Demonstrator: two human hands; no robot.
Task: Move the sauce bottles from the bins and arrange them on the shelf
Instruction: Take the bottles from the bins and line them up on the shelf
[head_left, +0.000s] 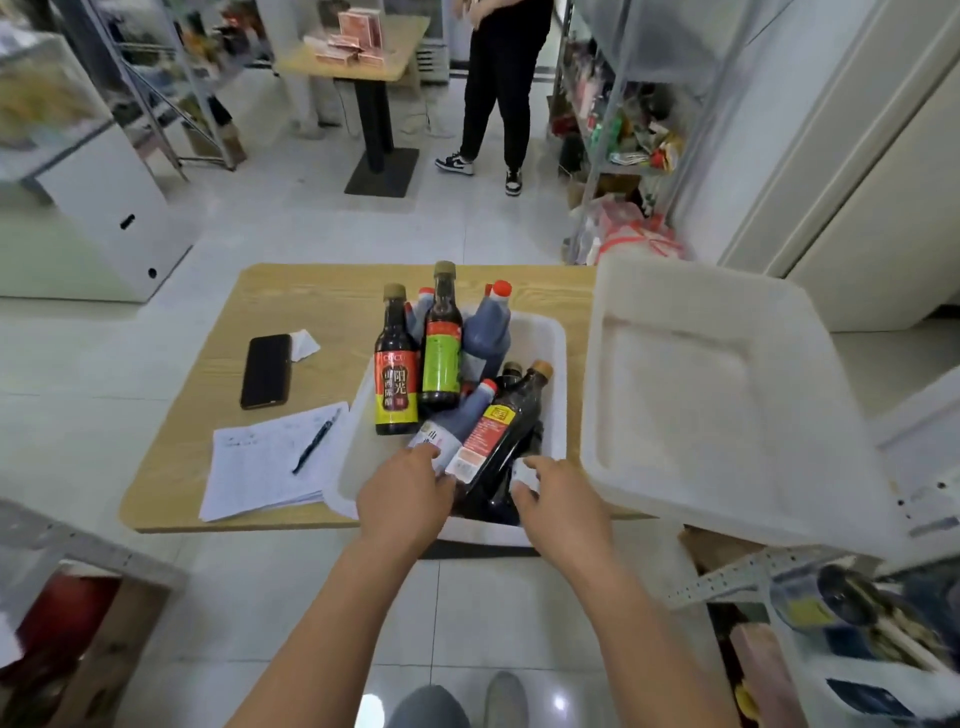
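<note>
While reaching into the bin (558, 374) at the desk's (311, 301) near edge, the left hand (405, 493) is curling its fingers (439, 480) round a red-capped bottle (457, 421), the right hand (563, 501) pinching a white-labelled bottle (524, 475); lifting either is risking dislodging the leaning bottle (498, 436) between them.

black phone (266, 371), pen (313, 446) on papers (249, 470), wooden table (311, 293), standing person (498, 78)

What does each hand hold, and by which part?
Left hand grips the lying red-capped bottle by its labelled bottom end; for the right hand, cannot tell.

Small shop: goods-packed shelves (618, 130) line the aisle.
</note>
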